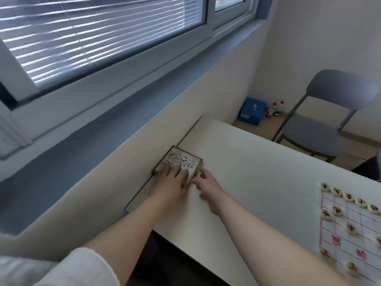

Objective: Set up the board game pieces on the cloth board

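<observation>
A flat Chinese chess box (179, 162) with black calligraphy on its lid lies at the table's left edge by the wall. My left hand (171, 181) rests flat on the box's near part, fingers spread over the lid. My right hand (206, 182) touches the box's near right corner with its fingertips. At the far right, the white cloth board (350, 234) with red lines carries several round cream pieces (338, 190) in a row along its far edge, plus scattered ones lower down.
The white table (257, 172) stands against a wall under a window with blinds. A grey chair (321, 122) sits beyond the table's far end. On the floor in the corner are a blue box (251, 111) and small bottles (274, 109).
</observation>
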{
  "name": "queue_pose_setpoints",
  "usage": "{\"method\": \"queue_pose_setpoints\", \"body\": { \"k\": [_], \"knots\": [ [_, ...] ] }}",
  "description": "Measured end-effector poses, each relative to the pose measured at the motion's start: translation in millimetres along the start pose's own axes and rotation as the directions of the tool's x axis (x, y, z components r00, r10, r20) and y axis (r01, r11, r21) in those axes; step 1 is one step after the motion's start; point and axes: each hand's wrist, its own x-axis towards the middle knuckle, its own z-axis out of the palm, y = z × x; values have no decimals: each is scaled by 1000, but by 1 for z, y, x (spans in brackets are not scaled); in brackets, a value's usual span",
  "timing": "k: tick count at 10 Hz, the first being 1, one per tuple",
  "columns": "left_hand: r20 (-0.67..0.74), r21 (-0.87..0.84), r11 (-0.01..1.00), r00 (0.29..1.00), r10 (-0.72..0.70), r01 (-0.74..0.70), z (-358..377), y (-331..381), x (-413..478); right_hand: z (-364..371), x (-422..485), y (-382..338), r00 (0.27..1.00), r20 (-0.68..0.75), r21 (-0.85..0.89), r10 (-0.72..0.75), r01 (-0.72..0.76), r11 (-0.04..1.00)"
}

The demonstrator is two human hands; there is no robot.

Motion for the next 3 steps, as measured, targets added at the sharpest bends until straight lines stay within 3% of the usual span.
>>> {"method": "queue_pose_setpoints", "body": {
  "k": [1, 2, 3],
  "knots": [
    [97, 102, 995, 995, -14, 4, -14, 3, 2, -6, -9, 6, 995, -65, 3, 73, -73, 997],
    [216, 70, 996, 974, -70, 56, -35, 16, 5, -16, -19, 11, 988, -130, 40, 85, -80, 996],
    [129, 116, 991, 990, 53, -68, -46, 43, -1, -33, -41, 17, 974, -225, 74, 35, -19, 997]
  ]
}}
